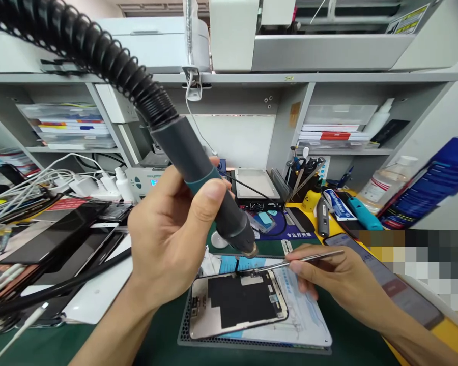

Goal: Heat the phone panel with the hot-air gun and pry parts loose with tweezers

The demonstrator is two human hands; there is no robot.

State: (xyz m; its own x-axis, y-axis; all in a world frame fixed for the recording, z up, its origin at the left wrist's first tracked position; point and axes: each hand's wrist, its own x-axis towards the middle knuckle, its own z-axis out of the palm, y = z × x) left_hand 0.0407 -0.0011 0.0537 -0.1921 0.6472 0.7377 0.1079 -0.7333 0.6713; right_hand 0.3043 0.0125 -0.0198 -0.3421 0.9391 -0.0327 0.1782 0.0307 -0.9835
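Note:
My left hand (pixel 171 229) is closed round the dark grey handle of a hot air gun (pixel 198 162), its nozzle tilted down over the far edge of a phone screen assembly (pixel 244 300). That screen lies back side up, showing a black sheet and flex cables. In my right hand (pixel 328 274) is a slim metal tool, seemingly tweezers (pixel 309 258), pinched between thumb and fingers. The tool's tip is at the screen's far edge, close below the nozzle. Under the screen lies a blue-and-white printed pad (pixel 305 320) on a dark perforated mat.
Phones and panels (pixel 53 234) are stacked on the left. A heating plate (pixel 255 185) stands at the back. A tool holder (pixel 305 173), a clear bottle (pixel 389 183) and a blue can (pixel 431 178) stand on the right. A black hose (pixel 130 76) crosses the upper left.

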